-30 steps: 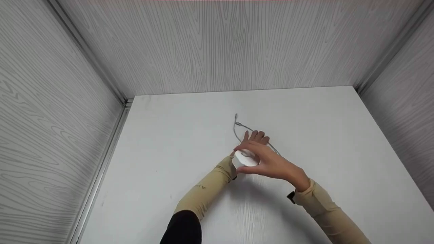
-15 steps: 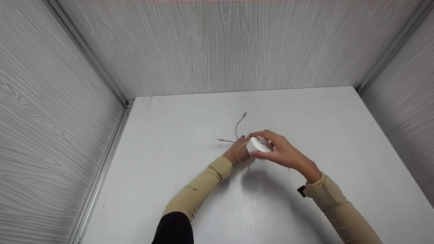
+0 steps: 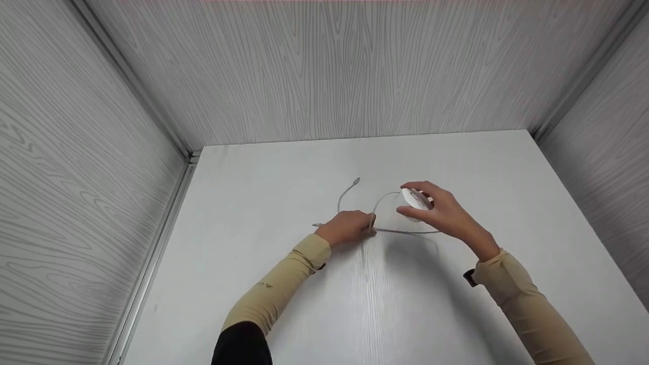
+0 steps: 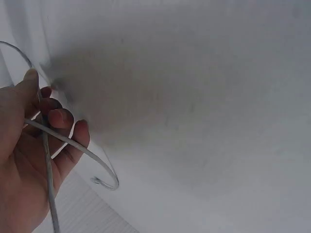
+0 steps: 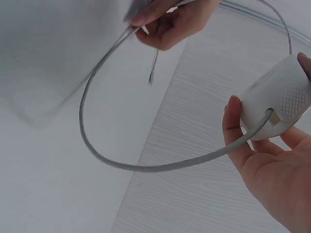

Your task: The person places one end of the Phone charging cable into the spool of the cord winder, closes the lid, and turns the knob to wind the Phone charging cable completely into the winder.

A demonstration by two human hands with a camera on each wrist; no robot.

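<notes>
Both hands grip: left hand (image 3: 346,226) pinches grey cable (image 5: 146,169); right hand (image 3: 450,215) holds a white case (image 5: 274,94).

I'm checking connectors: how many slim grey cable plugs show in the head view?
2: one slim grey cable plug is beyond the bare left hand, another slim grey plug to that hand's left. Others may be hidden.
</notes>
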